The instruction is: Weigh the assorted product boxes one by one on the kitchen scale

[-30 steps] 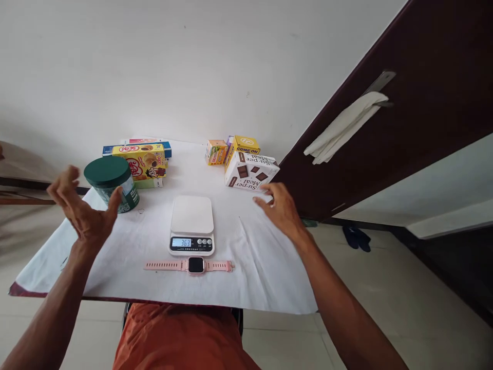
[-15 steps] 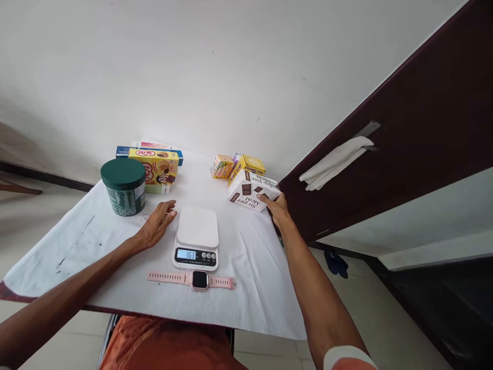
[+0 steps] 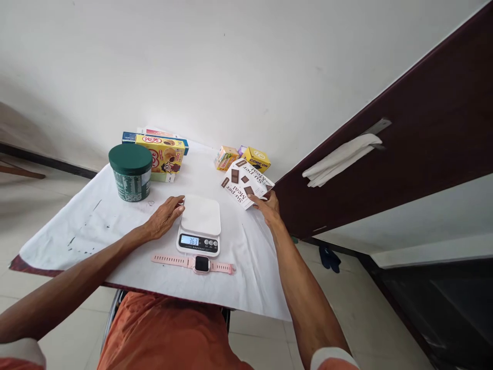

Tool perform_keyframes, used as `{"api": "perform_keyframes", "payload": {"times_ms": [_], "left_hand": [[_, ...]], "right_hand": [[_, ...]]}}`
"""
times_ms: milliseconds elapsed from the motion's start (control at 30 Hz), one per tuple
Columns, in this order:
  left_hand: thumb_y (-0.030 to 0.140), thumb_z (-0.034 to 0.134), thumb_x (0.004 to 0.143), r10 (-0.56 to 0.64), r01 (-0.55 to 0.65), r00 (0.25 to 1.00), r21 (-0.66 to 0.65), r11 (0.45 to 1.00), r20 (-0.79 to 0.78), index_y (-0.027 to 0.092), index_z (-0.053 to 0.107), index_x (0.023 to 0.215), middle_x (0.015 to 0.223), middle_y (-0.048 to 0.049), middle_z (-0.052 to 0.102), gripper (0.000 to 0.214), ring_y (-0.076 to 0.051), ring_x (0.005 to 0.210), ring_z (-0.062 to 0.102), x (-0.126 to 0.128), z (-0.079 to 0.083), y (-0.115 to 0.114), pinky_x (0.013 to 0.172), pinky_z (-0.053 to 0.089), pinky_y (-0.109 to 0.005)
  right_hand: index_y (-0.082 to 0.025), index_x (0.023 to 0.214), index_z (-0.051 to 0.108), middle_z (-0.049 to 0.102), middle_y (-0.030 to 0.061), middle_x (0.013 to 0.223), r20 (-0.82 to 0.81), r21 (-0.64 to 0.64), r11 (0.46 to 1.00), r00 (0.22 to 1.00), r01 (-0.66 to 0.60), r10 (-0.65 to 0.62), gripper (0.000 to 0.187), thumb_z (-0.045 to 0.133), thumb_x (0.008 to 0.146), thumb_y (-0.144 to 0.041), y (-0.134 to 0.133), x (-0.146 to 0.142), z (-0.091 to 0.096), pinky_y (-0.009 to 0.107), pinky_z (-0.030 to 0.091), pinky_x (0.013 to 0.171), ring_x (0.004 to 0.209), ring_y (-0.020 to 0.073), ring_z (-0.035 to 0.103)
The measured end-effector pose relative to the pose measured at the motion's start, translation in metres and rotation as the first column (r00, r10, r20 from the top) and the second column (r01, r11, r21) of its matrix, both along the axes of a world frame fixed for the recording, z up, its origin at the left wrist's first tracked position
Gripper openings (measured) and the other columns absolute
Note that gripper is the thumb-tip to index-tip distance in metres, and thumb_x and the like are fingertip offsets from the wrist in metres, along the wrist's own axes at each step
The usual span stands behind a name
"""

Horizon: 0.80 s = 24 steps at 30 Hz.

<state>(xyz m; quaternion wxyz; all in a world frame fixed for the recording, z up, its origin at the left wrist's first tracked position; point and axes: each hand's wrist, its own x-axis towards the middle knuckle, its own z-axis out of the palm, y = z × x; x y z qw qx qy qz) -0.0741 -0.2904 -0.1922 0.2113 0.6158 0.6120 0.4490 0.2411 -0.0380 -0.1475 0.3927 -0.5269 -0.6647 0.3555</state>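
Observation:
My right hand (image 3: 268, 207) grips the lower right end of a white box (image 3: 241, 187) printed "Su-per Meal" with chocolate pictures, the thumb lying on its front. The box is tilted, in front of a yellow "COME ON" box (image 3: 258, 158). My left hand (image 3: 165, 218) holds nothing, its fingers stretched out and a little apart at the left edge of a white digital kitchen scale (image 3: 201, 216). Whether the fingertips touch the scale I cannot tell. The scale's platform is bare and its display reads 363. A pink-strapped smartwatch (image 3: 202, 263) lies flat just below the scale.
On the left stands a green-lidded tub (image 3: 131, 172), with a yellow snack box (image 3: 169, 154) and other boxes behind. A small orange box (image 3: 226, 158) sits near the wall. A white cloth (image 3: 342, 160) hangs on the handle of the dark door (image 3: 431, 103) at right.
My right hand has drawn the white box slightly left and tilted it differently. My left hand has come closer to the scale's edge. The view has shifted a little.

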Motion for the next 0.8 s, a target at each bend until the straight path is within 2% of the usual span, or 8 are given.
{"api": "perform_keyframes", "payload": {"times_ms": [133, 267, 367, 500, 667, 800], "left_hand": [[0.06, 0.029, 0.109, -0.023, 0.023, 1.0, -0.013, 1.0, -0.009, 0.016, 0.055, 0.146, 0.134, -0.0169, 0.066, 0.063, -0.029, 0.124, 0.067, -0.001, 0.002, -0.001, 0.113, 0.052, -0.05], [0.06, 0.028, 0.109, -0.011, 0.011, 1.0, -0.05, 0.999, -0.006, 0.013, 0.055, 0.147, 0.135, -0.0179, 0.067, 0.066, -0.03, 0.128, 0.064, -0.002, 0.009, -0.002, 0.116, 0.049, -0.051], [0.063, 0.027, 0.109, 0.003, -0.002, 1.0, -0.062, 0.998, 0.019, 0.011, 0.056, 0.146, 0.138, -0.0189, 0.067, 0.07, -0.03, 0.13, 0.063, -0.002, 0.011, -0.001, 0.118, 0.047, -0.05], [0.069, 0.027, 0.107, 0.026, -0.018, 0.995, -0.083, 0.996, 0.093, 0.009, 0.056, 0.145, 0.137, -0.0216, 0.067, 0.078, -0.032, 0.124, 0.066, -0.004, 0.008, 0.0, 0.114, 0.05, -0.051], [0.071, 0.027, 0.106, 0.008, 0.0, 0.981, -0.042, 0.999, 0.192, 0.014, 0.063, 0.137, 0.128, -0.0176, 0.071, 0.075, -0.029, 0.115, 0.068, -0.007, 0.004, 0.004, 0.104, 0.056, -0.047], [0.065, 0.03, 0.107, 0.002, 0.006, 0.983, -0.045, 0.999, 0.184, 0.015, 0.064, 0.135, 0.126, -0.0162, 0.071, 0.067, -0.028, 0.113, 0.068, -0.007, 0.005, 0.003, 0.106, 0.055, -0.046]], "right_hand": [[-0.022, 0.119, 0.064, 0.075, 0.0107, 0.123, -0.072, -0.048, 0.999, 0.997, 0.014, -0.017, 0.079, 0.096, 0.054, -0.054, -0.029, 0.011, 0.016, 0.046, 0.068, 0.079, 0.102, 0.03, 0.075], [-0.026, 0.136, 0.063, 0.072, 0.0099, 0.139, -0.153, -0.011, 0.992, 0.98, -0.129, 0.126, 0.078, 0.092, 0.068, -0.051, -0.066, 0.021, 0.043, 0.049, 0.068, 0.086, 0.117, 0.032, 0.073], [-0.025, 0.139, 0.066, 0.071, 0.0112, 0.143, -0.131, 0.014, 0.971, 0.962, -0.24, 0.24, 0.074, 0.091, 0.073, -0.048, -0.095, 0.013, 0.056, 0.053, 0.065, 0.096, 0.13, 0.0358, 0.068], [-0.026, 0.142, 0.066, 0.073, 0.0101, 0.141, -0.097, 0.042, 0.93, 0.925, -0.364, 0.367, 0.076, 0.093, 0.073, -0.045, -0.125, -0.01, 0.056, 0.054, 0.055, 0.113, 0.134, 0.0353, 0.066], [-0.027, 0.14, 0.066, 0.071, 0.0092, 0.144, -0.066, -0.036, 0.893, 0.893, -0.448, 0.445, 0.078, 0.095, 0.07, -0.048, -0.139, -0.03, 0.053, 0.056, 0.054, 0.114, 0.133, 0.0358, 0.066], [-0.03, 0.146, 0.059, 0.066, 0.0095, 0.15, -0.061, -0.1, 0.876, 0.882, -0.471, 0.467, 0.085, 0.093, 0.071, -0.051, -0.136, -0.026, 0.053, 0.055, 0.054, 0.114, 0.138, 0.0351, 0.062]]}}
